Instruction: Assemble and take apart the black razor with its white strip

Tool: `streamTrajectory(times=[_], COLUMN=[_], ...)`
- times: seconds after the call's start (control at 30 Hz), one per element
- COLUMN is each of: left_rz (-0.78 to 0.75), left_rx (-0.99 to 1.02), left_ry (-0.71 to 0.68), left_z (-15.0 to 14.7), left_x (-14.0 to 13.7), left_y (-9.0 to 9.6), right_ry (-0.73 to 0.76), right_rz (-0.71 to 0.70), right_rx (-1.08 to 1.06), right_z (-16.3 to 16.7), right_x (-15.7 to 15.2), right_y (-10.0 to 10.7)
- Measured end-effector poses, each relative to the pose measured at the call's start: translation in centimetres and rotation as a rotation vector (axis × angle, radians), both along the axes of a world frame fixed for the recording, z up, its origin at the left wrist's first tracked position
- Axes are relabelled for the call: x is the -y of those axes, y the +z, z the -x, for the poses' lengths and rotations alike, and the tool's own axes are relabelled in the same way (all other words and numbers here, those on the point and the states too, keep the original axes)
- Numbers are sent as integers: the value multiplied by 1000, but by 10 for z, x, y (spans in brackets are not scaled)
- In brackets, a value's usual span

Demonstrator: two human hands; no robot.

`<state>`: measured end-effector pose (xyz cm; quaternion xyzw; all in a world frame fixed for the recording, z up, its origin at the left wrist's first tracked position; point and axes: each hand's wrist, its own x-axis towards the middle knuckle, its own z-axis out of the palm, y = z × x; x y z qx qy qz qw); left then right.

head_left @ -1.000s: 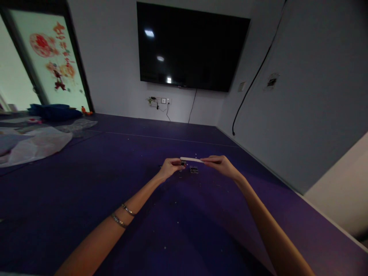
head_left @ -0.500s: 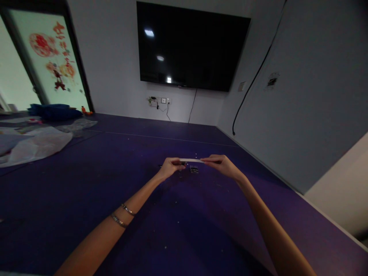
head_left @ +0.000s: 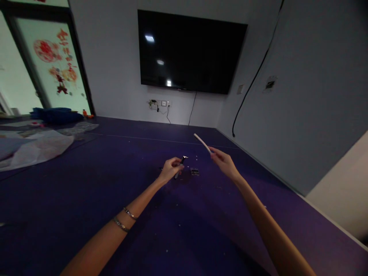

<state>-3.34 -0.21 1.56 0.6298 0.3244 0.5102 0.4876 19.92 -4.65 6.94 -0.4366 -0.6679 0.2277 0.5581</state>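
My left hand (head_left: 170, 170) is closed on a slim dark-handled tool (head_left: 178, 171) with a small shiny metal head; the tool tilts up to the right. Its exact kind is too small to make out. In my right hand (head_left: 225, 164), thumb and fingers pinch one end of a thin white stick (head_left: 202, 143), whose free end points up and to the left. Between and below the hands, a small dark-and-clear flat piece (head_left: 194, 171) lies on the purple surface (head_left: 201, 222). Small white bits are scattered around it.
Crumpled translucent plastic sheeting (head_left: 43, 147) lies at the left, with a dark blue cloth bundle (head_left: 57, 115) behind it. A large television (head_left: 189, 53) hangs on the far wall. A black cable (head_left: 253, 84) dangles down the right wall.
The white stick spanned both hands before; now only my right hand holds it. That hand has moved slightly right and the stick has swung upward. The tool in my left hand now shows plainly.
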Motion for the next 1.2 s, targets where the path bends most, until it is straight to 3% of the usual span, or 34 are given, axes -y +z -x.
streamTrajectory(times=[0.2,0.3,0.4,0.6,0.87,1.2], left_rz=[25,48,61,35,-141,-112], left_rx=[70,72,77,83,-61,-85], left_ry=[100,209,193,123,115,93], left_z=[-2,-4,-6,-8,-11,-10], left_x=[-3,-5,-5,-9,-7,-4], left_y=[-7,-14,-19,-28,-33,-36], right_ry=[141,226,297,350,353,341], right_rz=[357,571,678,677,731,691], right_rx=[-610,-790,-870,-846,-823,-846], right_z=[29,42,51,60,70,76], right_x=[4,17,30,47,57,68], right_y=[-14,-22,-32,-40,-40,-47])
